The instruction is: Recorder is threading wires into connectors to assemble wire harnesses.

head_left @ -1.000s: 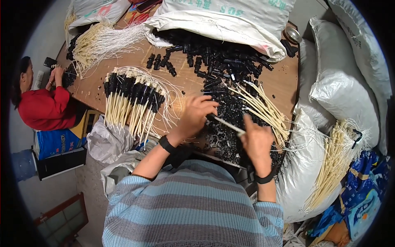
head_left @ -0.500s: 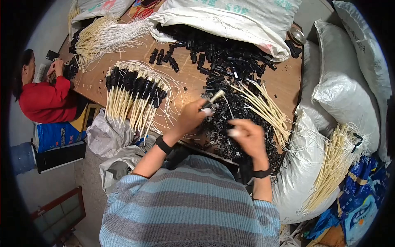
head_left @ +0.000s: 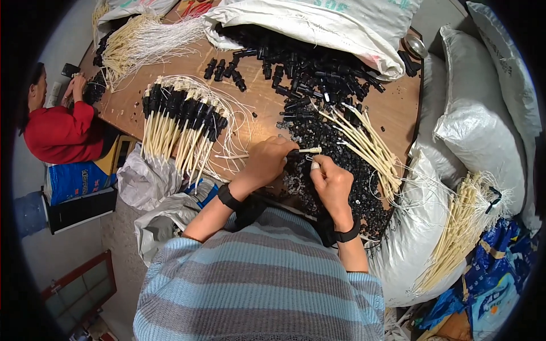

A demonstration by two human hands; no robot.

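Observation:
My left hand [head_left: 267,162] is closed round a black plastic sleeve [head_left: 293,153]. A cream-coloured end piece [head_left: 310,150] sticks out of the sleeve to the right, and a cream rod [head_left: 232,157] shows on the other side of the hand. Thumb and forefinger of my right hand [head_left: 333,183] pinch a thin white cord beside that end piece. Beneath both hands spreads a heap of small black plastic bits [head_left: 307,184]. Loose cream rods [head_left: 369,150] with white cords lie right of the heap. On the left, a row of cream rods with black sleeves [head_left: 182,116] rests on the table.
Black sleeves [head_left: 313,77] spill from a white woven sack [head_left: 318,28] at the back of the brown table [head_left: 250,116]. A bundle of white cords [head_left: 170,42] lies back left. Full sacks [head_left: 475,102] stand on the right. A person in red [head_left: 60,128] works at far left.
My hands have come closer together. The sleeve has turned from slanting upward to nearly level, and my right fingers have moved up to the end piece.

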